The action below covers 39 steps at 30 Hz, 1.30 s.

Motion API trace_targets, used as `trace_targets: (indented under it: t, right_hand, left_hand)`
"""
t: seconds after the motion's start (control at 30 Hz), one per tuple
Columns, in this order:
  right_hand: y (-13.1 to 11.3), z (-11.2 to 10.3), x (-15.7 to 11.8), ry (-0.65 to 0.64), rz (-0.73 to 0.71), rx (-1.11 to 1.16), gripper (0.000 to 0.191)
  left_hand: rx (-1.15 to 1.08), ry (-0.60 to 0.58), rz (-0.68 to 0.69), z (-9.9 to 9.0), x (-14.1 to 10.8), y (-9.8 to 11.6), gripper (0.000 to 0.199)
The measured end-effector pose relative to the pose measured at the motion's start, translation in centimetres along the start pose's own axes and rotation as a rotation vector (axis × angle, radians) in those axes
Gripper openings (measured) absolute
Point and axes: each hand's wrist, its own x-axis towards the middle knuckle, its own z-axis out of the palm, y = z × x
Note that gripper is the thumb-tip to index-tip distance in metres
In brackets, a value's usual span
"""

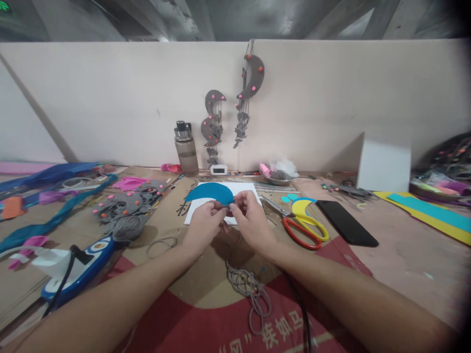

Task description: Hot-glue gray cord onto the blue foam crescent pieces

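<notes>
A blue crescent-shaped felt piece (209, 192) is held up over a white sheet (246, 188). My left hand (208, 219) pinches its lower right end from the left. Closed at that same tip is my right hand (250, 215), thumb and fingers meeting close to the left hand's. Whatever small thing may lie between the fingertips is too hidden to make out. A loose tangle of grey yarn (250, 289) rests on the cardboard below my hands, and its upper strand runs up toward them.
To the right lie red-and-yellow scissors (294, 215), a yellow crescent (303, 210) and a black phone (346, 223). At left are a grey yarn ball (127, 227) and a blue power strip (88, 269). A water bottle (187, 152) stands by the wall, near hanging moon decorations (253, 78).
</notes>
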Motion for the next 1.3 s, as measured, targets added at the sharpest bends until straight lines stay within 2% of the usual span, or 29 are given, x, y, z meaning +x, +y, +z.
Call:
trace_targets:
  t: [0.2,0.37,0.5,0.6,0.8,0.87,0.97,1.17,1.3]
  right_hand:
    - [0.4,-0.4,0.5,-0.039,0.049,0.062,0.019]
    - [0.7,-0.6,0.6,-0.055,0.061,0.047,0.021]
    - [0.7,-0.7,0.7,-0.089,0.026,-0.002,0.017]
    - [0.7,-0.7,0.6,-0.062,0.018,-0.007,0.015]
    - [0.8,-0.4,0.3,-0.044,0.060,0.031,0.014]
    - [0.6,-0.4,0.2,-0.087,0.040,-0.035,0.008]
    - [0.3,-0.5,0.0,-0.134,-0.002,-0.131,0.010]
    - [0.8,-0.5,-0.1,-0.173,-0.135,-0.230,0.008]
    - [1.1,-0.4,-0.2,-0.254,-0.204,-0.314,0.010]
  left_hand:
    - [-0.110,-0.067,0.021,-0.4,0.4,-0.5,0.020]
    - [-0.150,-0.091,-0.023,-0.5,0.4,-0.5,0.020]
    - [-0.180,-0.106,-0.002,-0.4,0.3,-0.5,0.020]
    - [-0.170,-0.123,0.010,-0.4,0.2,-0.5,0.022]
    - [-0.178,-0.024,0.007,-0.8,0.6,-0.6,0.024]
    - [-0.216,0.003,0.008,-1.0,0.7,-0.6,0.025]
    - [-0.301,0.020,0.004,-1.0,0.6,-0.4,0.025]
    - [-0.482,-0.038,-0.034,-0.9,0.4,0.0,0.024]
    - [-0.526,-0.056,-0.024,-1.1,0.6,-0.2,0.021]
